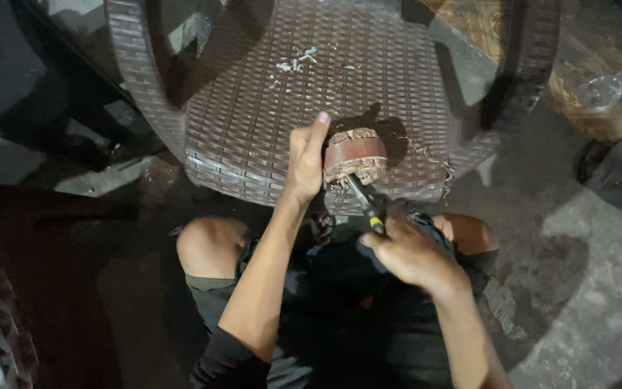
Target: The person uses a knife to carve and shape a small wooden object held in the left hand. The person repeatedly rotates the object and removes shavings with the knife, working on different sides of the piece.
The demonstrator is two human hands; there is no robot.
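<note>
Left hand (304, 162) clamped on side of round brown wound part (354, 158), thumb up along its edge, steadying it on front edge of brown woven plastic chair (253, 108).

Right hand (408, 252) closed in fist round yellow-black handle of screwdriver (365, 205); shaft tip pushed into frayed lower edge of wound part.

Pale shavings (296, 61) scattered on chair seat (well apart from both hands). Bare knee (210, 245) below chair edge, over concrete floor (585, 288).
</note>
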